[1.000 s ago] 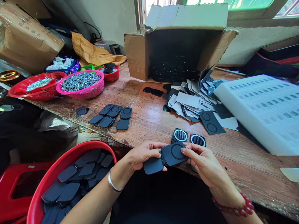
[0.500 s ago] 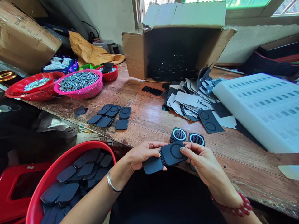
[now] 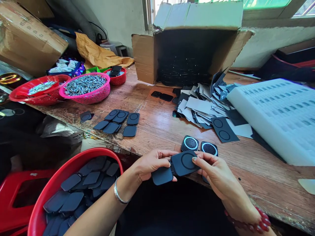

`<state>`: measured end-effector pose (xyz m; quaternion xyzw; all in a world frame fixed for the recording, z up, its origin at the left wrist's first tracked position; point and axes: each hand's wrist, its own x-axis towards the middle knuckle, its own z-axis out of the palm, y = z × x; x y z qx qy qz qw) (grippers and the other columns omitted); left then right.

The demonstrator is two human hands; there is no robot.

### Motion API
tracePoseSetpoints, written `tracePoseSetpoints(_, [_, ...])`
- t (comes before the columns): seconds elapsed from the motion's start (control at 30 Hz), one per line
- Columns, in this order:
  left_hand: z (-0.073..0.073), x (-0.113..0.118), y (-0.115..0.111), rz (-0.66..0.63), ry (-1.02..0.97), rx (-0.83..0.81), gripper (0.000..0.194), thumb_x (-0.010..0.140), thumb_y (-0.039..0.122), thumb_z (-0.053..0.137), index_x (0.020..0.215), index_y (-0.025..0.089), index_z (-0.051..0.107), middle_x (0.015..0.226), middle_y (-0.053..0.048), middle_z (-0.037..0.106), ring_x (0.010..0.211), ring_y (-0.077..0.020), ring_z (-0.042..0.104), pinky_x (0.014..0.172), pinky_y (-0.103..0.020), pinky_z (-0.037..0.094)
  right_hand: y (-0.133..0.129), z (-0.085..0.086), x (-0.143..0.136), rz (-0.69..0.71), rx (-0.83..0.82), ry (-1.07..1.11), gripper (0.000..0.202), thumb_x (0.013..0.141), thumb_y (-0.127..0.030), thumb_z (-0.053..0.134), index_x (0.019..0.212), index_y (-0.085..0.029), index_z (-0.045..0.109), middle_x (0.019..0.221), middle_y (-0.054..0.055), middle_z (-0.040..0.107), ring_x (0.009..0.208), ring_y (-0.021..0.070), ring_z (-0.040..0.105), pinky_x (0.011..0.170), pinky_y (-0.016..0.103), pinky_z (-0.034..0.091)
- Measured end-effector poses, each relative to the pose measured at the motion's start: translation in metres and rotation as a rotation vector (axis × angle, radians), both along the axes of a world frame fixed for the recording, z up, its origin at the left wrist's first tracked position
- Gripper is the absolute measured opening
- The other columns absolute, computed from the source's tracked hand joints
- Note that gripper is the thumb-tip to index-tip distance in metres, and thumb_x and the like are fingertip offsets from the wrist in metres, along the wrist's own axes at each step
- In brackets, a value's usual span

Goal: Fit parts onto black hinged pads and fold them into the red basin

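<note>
A black two-panel folding pad (image 3: 185, 163) is held open between both hands above the table's front edge; a ring outline shows on its right panel. My left hand (image 3: 154, 164) grips it near the hinge, thumb on top. The fingers and thumb of my right hand (image 3: 209, 165) pinch the right panel's outer edge. Just behind the pad stand two black square pieces with white rings and grid centres, a left one (image 3: 190, 143) and a right one (image 3: 209, 148). Several similar black pads (image 3: 115, 121) lie on the table to the left.
A red tub (image 3: 36, 193) of black pads stands at lower left. Pink (image 3: 86, 98) and red baskets (image 3: 27, 98) hold small metal parts. An open carton (image 3: 144, 59) is at the back. Loose cards (image 3: 204, 101) and a white foam block (image 3: 273, 111) lie at right.
The view has shifted slightly, so the table's things appear a little further right. Both hands keep their hold on the black pad, with hardly any change.
</note>
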<state>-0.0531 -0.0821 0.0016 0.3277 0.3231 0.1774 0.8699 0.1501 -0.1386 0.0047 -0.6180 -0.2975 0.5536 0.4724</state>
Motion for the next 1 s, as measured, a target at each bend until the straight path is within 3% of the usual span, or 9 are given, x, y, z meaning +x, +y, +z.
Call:
tracePoseSetpoints(0.27, [0.000, -0.001, -0.001, 0.009, -0.021, -0.020, 0.042, 0.066, 0.008, 0.067, 0.107, 0.017, 0.074, 0.095, -0.007, 0.073, 0.079, -0.0173, 0.068, 0.068, -0.032, 0.062, -0.002, -0.014, 0.012, 0.096, -0.022, 0.157, 0.036, 0.065, -0.044, 0.087, 0.070, -0.017, 0.064, 0.080, 0.001, 0.062, 0.065, 0.0120, 0.054, 0.060, 0.025, 0.049])
tracePoseSetpoints(1.0, [0.000, 0.000, -0.001, 0.022, 0.006, -0.046, 0.046, 0.066, 0.007, 0.067, 0.111, 0.015, 0.072, 0.103, -0.011, 0.074, 0.075, -0.0177, 0.071, 0.066, -0.031, 0.062, -0.003, -0.016, 0.009, 0.047, -0.028, 0.046, 0.039, 0.064, -0.047, 0.085, 0.066, -0.017, 0.060, 0.096, 0.005, 0.062, 0.074, 0.0142, 0.051, 0.057, 0.023, 0.043])
